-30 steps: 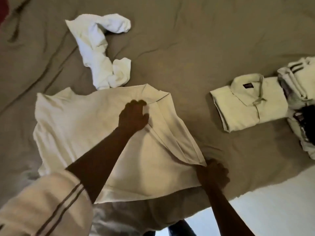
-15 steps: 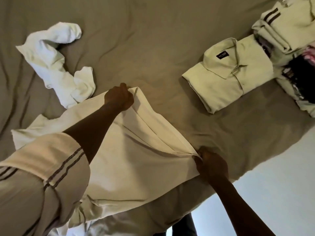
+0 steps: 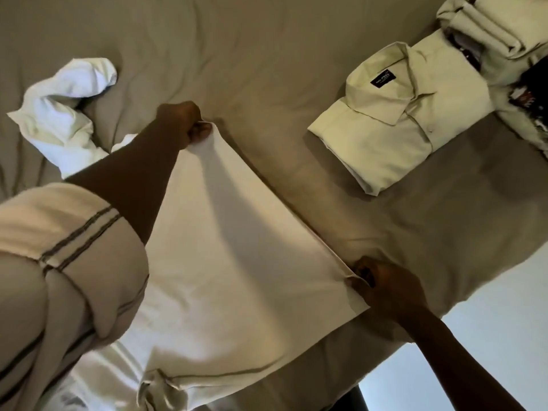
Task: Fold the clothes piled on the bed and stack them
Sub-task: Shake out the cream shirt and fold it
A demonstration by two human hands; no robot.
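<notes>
Nearest, at the bed's [image 3: 267, 54] edge, the right hand [image 3: 382, 287] was closed on the near corner of the cream shirt [image 3: 237, 247], w/ cloth pinched betw. thumb & fingers. The shirt was laid flat on the bed, its edge drawn taut in a straight line running from that hand away & leftward to the left hand [image 3: 184, 123], which was clenched round the far corner. The long axis was thus set near-right to far-left, w/ the rest of the cloth spread left of both hands; the next fold would probably be carried that way. The shirt's left part was hidden under the left arm & striped sleeve [image 3: 74, 232]; a bunched bit at the bottom couldn't be made out. Farther off, a crumpled white cloth [image 3: 62, 114] was left unfolded at far left, well apart from a folded shirt [image 3: 394, 120] at far right. The stack [image 3: 498, 25] just beside it was cut off by the frame.
</notes>
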